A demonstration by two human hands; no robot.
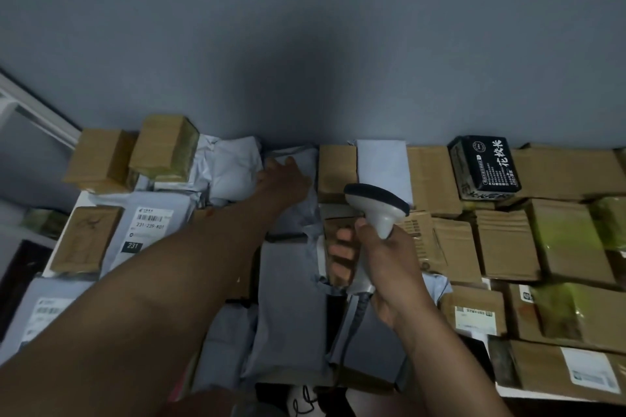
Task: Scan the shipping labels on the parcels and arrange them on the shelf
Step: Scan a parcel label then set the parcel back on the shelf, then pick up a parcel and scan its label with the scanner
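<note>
The right hand (369, 257) grips a grey barcode scanner (377, 210) by its handle. The left hand (284, 179) reaches far, fingers spread on a grey mailer parcel (288, 154) at the wall, just left of the scanner.

- Your barcode scanner (376, 210), pale grey with a dark head, stands upright over the parcels.
- Grey poly mailer parcels (288, 308) lie overlapping at centre and left.
- Brown cardboard box parcels (504, 247) crowd the right side, against the wall.
</note>
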